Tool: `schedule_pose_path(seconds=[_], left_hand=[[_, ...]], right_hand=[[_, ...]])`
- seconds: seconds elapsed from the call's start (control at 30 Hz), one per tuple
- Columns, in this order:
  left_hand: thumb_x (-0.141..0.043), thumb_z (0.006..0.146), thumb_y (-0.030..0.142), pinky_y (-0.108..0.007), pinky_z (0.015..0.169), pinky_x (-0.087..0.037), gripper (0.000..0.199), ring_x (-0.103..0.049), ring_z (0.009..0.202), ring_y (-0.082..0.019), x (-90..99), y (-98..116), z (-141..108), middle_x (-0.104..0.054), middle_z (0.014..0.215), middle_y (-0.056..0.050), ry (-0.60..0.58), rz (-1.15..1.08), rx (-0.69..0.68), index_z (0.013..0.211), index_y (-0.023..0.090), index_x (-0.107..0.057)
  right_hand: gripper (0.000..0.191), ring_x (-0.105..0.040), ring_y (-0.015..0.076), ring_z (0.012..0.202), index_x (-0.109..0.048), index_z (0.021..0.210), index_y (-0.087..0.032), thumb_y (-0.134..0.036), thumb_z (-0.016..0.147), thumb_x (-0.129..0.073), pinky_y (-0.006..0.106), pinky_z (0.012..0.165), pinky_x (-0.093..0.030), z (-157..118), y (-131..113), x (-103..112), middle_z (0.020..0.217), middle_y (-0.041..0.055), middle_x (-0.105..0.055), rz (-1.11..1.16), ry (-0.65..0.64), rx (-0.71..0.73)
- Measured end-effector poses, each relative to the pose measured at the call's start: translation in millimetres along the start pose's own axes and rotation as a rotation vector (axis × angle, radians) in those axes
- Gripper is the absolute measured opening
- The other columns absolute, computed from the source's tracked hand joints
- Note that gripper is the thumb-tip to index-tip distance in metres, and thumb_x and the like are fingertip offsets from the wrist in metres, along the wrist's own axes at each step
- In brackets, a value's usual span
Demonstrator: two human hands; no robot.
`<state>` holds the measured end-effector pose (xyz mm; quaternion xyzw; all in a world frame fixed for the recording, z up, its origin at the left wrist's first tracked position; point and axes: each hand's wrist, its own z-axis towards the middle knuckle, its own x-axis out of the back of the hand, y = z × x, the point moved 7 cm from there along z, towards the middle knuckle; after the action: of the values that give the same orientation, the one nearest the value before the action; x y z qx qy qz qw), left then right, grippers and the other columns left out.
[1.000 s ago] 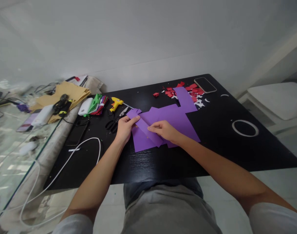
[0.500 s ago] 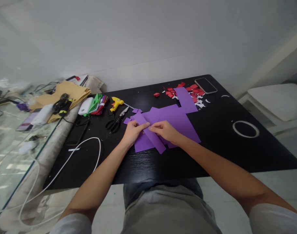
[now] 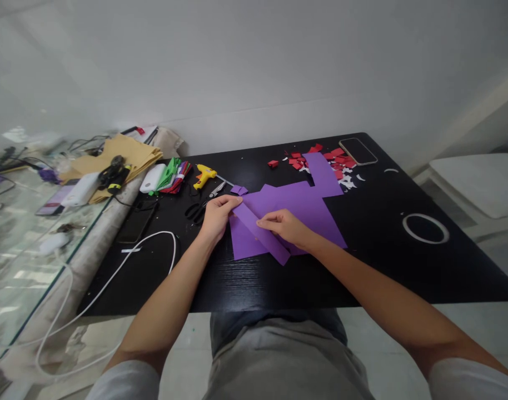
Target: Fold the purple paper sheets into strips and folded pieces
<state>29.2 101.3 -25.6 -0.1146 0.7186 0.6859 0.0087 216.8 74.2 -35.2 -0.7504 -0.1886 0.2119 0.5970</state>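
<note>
A long purple paper strip point(image 3: 262, 233) slants across larger purple paper sheets point(image 3: 298, 203) on the black table. My left hand point(image 3: 219, 215) pinches the strip's upper left end, thumb on top. My right hand point(image 3: 285, 226) has thumb and forefinger closed on the strip's right edge near its middle. Small purple paper pieces point(image 3: 239, 190) lie just beyond my left hand. Black-handled scissors point(image 3: 194, 213) lie left of that hand, which covers part of them.
A yellow glue gun point(image 3: 204, 175) lies behind the scissors. Red paper pieces point(image 3: 340, 161) and white scraps are scattered near a phone point(image 3: 358, 151) at the back right. A tape ring point(image 3: 426, 228) rests at right. A white cable point(image 3: 112, 278) loops at left.
My left hand has slid up and left along the strip, from near its middle to its end. My right hand stays at the strip's edge. The view has shifted slightly.
</note>
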Motion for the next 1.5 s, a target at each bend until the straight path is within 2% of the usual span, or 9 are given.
schedule_pose_path(seconds=[0.23, 0.4, 0.63, 0.83, 1.07, 1.17, 1.3, 1.4, 1.5], left_hand=[[-0.089, 0.068, 0.037, -0.024, 0.057, -0.041, 0.024, -0.053, 0.055, -0.010, -14.7, 0.4, -12.1, -0.067, 0.061, 0.000, -0.051, 0.100, -0.020, 0.070, 0.016, -0.079], [-0.088, 0.068, 0.036, -0.026, 0.056, -0.042, 0.021, -0.054, 0.056, -0.012, -27.2, -4.6, -19.4, -0.069, 0.063, -0.002, -0.101, 0.155, -0.019, 0.070, 0.017, -0.080], [-0.090, 0.062, 0.031, -0.022, 0.055, -0.041, 0.022, -0.054, 0.056, -0.009, 6.6, 4.9, 3.1, -0.066, 0.062, -0.001, 0.067, -0.046, -0.006, 0.066, 0.014, -0.077], [-0.086, 0.061, 0.023, -0.021, 0.048, -0.039, 0.018, -0.050, 0.050, -0.008, 32.4, 15.2, 16.8, -0.058, 0.056, 0.002, 0.199, -0.140, -0.032, 0.062, 0.013, -0.071], [-0.087, 0.063, 0.021, -0.020, 0.050, -0.045, 0.019, -0.052, 0.053, -0.008, 51.3, 13.0, 22.1, -0.060, 0.060, 0.003, 0.296, -0.231, -0.045, 0.066, 0.015, -0.069], [-0.088, 0.067, 0.026, -0.020, 0.048, -0.047, 0.024, -0.052, 0.050, -0.008, 44.8, 8.0, 22.1, -0.059, 0.058, 0.004, 0.241, -0.274, 0.023, 0.068, 0.016, -0.066], [-0.091, 0.068, 0.032, -0.020, 0.049, -0.050, 0.030, -0.061, 0.053, -0.011, 19.7, -1.0, 13.6, -0.064, 0.061, 0.001, 0.085, -0.259, 0.139, 0.075, 0.016, -0.068], [-0.093, 0.067, 0.037, -0.022, 0.049, -0.050, 0.034, -0.063, 0.052, -0.013, -3.9, -6.3, 0.9, -0.069, 0.062, -0.004, -0.073, -0.097, 0.164, 0.074, 0.013, -0.070], [-0.092, 0.069, 0.043, -0.024, 0.049, -0.049, 0.037, -0.061, 0.049, -0.012, -21.8, -7.0, -10.5, -0.070, 0.061, -0.006, -0.220, 0.073, 0.106, 0.069, 0.012, -0.073]], right_hand=[[0.036, -0.050, 0.0134, 0.067, -0.079, 0.080, -0.016, -0.052, 0.076, -0.079, 0.030, 0.066, -0.039, 2.4, -0.8, 5.1, 0.069, -0.0016, -0.062, -0.034, 0.082, 0.052], [0.035, -0.041, 0.0117, 0.063, -0.074, 0.070, -0.016, -0.050, 0.077, -0.077, 0.028, 0.061, -0.032, 1.5, -4.0, 6.1, 0.064, -0.0034, -0.053, -0.072, 0.094, 0.076], [0.030, -0.045, 0.0124, 0.059, -0.077, 0.070, -0.016, -0.044, 0.080, -0.073, 0.028, 0.058, -0.034, -1.2, -7.2, 2.3, 0.060, -0.0019, -0.058, -0.083, 0.042, 0.013], [0.027, -0.064, 0.0171, 0.068, -0.080, 0.071, -0.017, -0.041, 0.081, -0.072, 0.028, 0.066, -0.048, 0.5, -5.5, 3.6, 0.072, 0.0048, -0.076, -0.056, 0.007, -0.002], [0.018, -0.076, 0.0209, 0.073, -0.076, 0.070, -0.015, -0.030, 0.080, -0.074, 0.030, 0.072, -0.060, 6.3, 2.4, 5.8, 0.073, 0.0078, -0.078, 0.105, -0.008, -0.070], [0.019, -0.075, 0.0185, 0.071, -0.076, 0.070, -0.015, -0.029, 0.082, -0.074, 0.028, 0.071, -0.061, 7.5, 2.9, 8.2, 0.074, 0.0085, -0.078, 0.111, 0.014, -0.059], [0.017, -0.076, 0.0185, 0.075, -0.076, 0.071, -0.015, -0.027, 0.084, -0.074, 0.029, 0.074, -0.062, 8.7, 3.4, 11.9, 0.075, 0.0074, -0.077, 0.135, 0.071, -0.033], [0.014, -0.075, 0.0172, 0.073, -0.076, 0.073, -0.015, -0.026, 0.083, -0.076, 0.030, 0.076, -0.063, 9.6, 5.0, 14.2, 0.075, 0.0054, -0.076, 0.148, 0.115, -0.022], [0.014, -0.075, 0.0161, 0.072, -0.077, 0.076, -0.015, -0.028, 0.081, -0.081, 0.030, 0.077, -0.064, 9.9, 5.6, 15.8, 0.075, 0.0034, -0.075, 0.153, 0.137, 0.002]])
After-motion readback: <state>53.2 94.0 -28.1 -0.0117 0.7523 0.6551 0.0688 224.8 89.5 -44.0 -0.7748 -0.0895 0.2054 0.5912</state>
